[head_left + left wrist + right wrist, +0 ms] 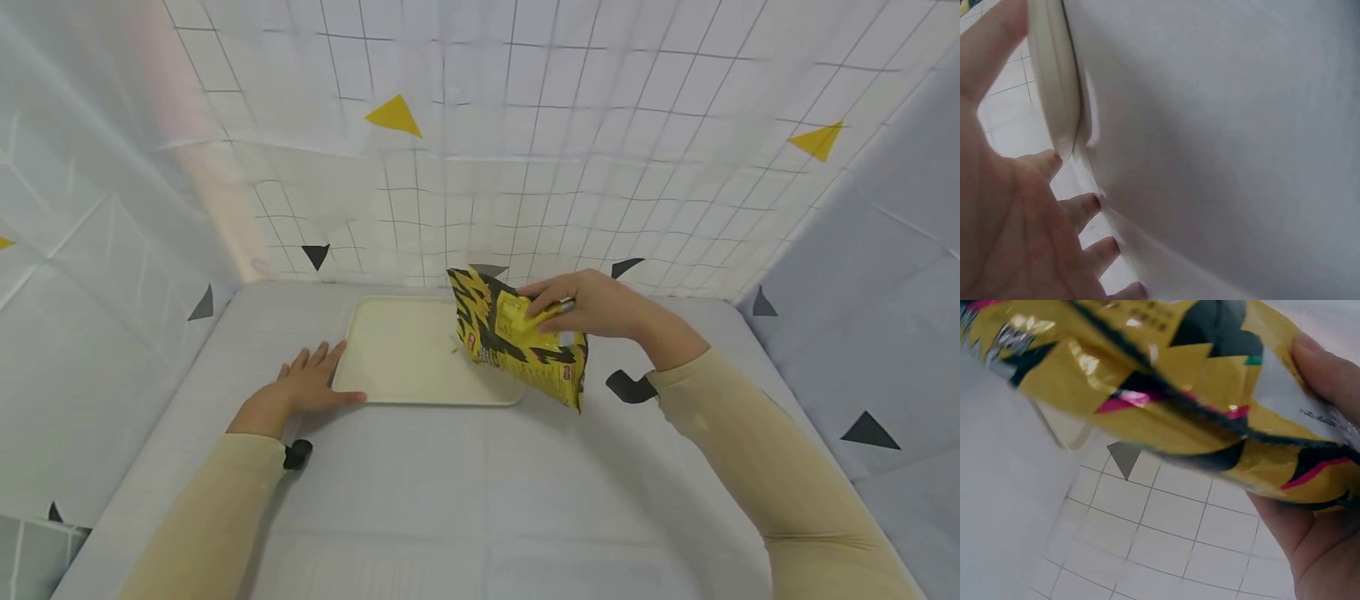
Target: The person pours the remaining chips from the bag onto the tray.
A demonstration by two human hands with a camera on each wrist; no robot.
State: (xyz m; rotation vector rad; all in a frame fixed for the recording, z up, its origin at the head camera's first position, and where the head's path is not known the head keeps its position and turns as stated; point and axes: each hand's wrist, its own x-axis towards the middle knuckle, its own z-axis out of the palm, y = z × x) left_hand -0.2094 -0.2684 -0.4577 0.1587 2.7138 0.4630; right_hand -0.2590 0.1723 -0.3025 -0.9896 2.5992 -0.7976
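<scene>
We see one glossy, crinkled yellow-and-black snack bag (517, 337) and one smooth, cream, rounded-corner rectangular tray (405, 354) on a grey cloth-covered tabletop (480, 483). Our right hand (592, 304) grips the bag with curled fingers, holding it tilted above the tray's right end. A few small crumbs (455, 344) lie in the tray. Our left hand (311, 383) rests flat, fingers straight, against the tray's near left corner.
</scene>
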